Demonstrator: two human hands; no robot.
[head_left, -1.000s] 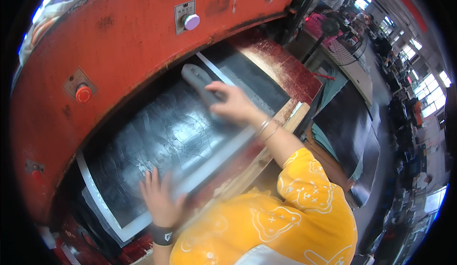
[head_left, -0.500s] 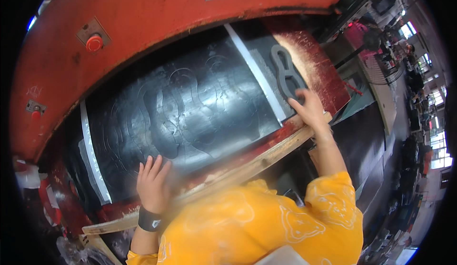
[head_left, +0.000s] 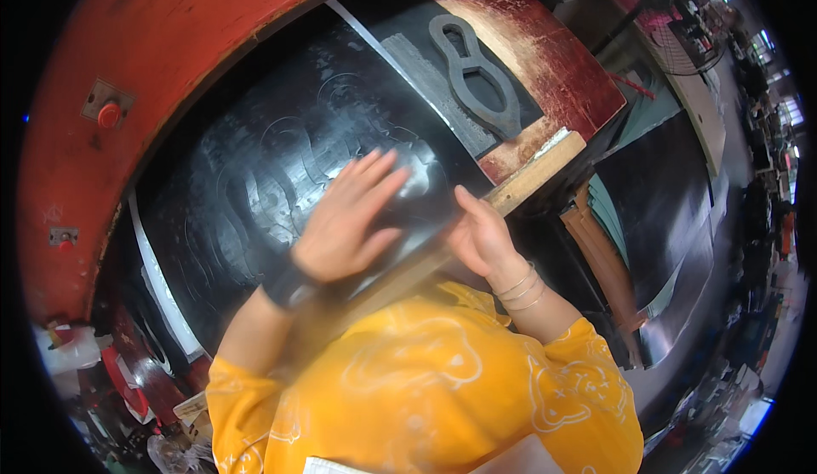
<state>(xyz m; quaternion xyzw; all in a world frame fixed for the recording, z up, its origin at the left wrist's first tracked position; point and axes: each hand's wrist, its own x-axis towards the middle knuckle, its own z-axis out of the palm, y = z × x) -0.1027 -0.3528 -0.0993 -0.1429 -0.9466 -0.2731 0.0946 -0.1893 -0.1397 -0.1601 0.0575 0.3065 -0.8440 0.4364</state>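
A glossy black sheet (head_left: 200, 163) lies beneath the red machine, its surface marked with several curved, sole-shaped outlines. My left hand (head_left: 345, 223), slightly blurred, is over the sheet's near part with its fingers spread and nothing in it. My right hand (head_left: 483, 237) is by the sheet's near edge, beside the wooden bar (head_left: 536, 176); its thumb stands apart and it holds nothing that I can see. Beyond it, a grey sole-shaped cutting die (head_left: 465, 64) with two openings rests on dark material to the right of a white strip (head_left: 396, 59).
The red machine beam (head_left: 200, 27) arches over the far side and carries a red push button (head_left: 109, 115). Worn red board (head_left: 587, 74) shows at the right. Brown and green sheets (head_left: 602, 244) hang below the bar. A fan (head_left: 681, 53) stands farther right.
My left hand has moved right and farther over the sheet. The right hand has left the cutting die and come left to the near edge. The view has shifted.
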